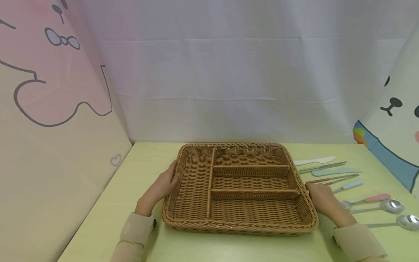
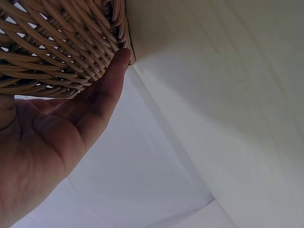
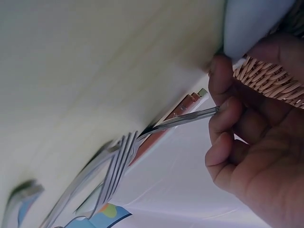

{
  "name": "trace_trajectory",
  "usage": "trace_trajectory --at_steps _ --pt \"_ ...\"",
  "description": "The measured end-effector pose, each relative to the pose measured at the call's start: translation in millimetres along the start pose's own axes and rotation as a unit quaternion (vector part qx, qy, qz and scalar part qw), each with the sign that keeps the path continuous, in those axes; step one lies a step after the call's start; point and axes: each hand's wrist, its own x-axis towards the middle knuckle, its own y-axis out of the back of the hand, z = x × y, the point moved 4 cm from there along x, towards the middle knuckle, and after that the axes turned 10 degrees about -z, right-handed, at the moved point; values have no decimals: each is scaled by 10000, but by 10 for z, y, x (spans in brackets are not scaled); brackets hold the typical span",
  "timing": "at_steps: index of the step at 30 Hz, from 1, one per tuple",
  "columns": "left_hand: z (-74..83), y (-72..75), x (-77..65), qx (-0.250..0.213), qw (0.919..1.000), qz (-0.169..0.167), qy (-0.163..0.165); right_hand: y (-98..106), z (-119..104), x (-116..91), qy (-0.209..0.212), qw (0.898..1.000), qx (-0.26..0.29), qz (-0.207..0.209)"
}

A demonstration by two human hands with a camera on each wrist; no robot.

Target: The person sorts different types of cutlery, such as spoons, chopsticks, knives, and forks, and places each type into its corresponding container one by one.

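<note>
The left hand [image 1: 164,183] grips the basket [image 1: 193,182], while cutlery [image 1: 352,185] beside the right hand [image 1: 322,198], whose hold is unclear, lies not yet inside.

Shows brown weave across the rectangular wicker basket [image 1: 193,178], pale yellow-green on the smooth tabletop [image 1: 144,156], pink on the slim fork handle [image 1: 378,198].

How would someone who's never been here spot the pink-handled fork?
Start at the big brown wicker basket on the table. Go right, past the person's right hand, to the fork, just beyond two metal spoons. Its pink handle sets it apart: the next handle beyond it is light blue.
</note>
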Motion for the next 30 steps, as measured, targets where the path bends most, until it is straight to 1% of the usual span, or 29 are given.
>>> trace_trajectory --at_steps 7,10,13,17,21,26,28,30 --pt "-8 -2 2 27 10000 -8 59 -7 -7 -18 33 9994 -211 260" --pt "-11 -4 2 25 10000 -13 68 1 -10 -23 -7 9994 -234 266" --pt "-16 -7 3 19 10000 -4 59 12 -11 -21 -40 9997 -169 199" --pt "-21 -12 3 17 10000 6 56 19 0 -9 -71 9997 -106 213" --pt "-14 -8 -1 -28 10000 -4 56 22 25 5 -112 9991 -130 380" --pt "-4 -1 -1 -25 10000 -38 79 83 48 -1 -145 9967 -191 779" --pt "-3 0 2 -12 9999 -49 95 120 51 -8 -191 9957 -206 882" --pt "-3 -2 6 -15 9999 -65 102 154 56 -18 -279 9956 -147 887"
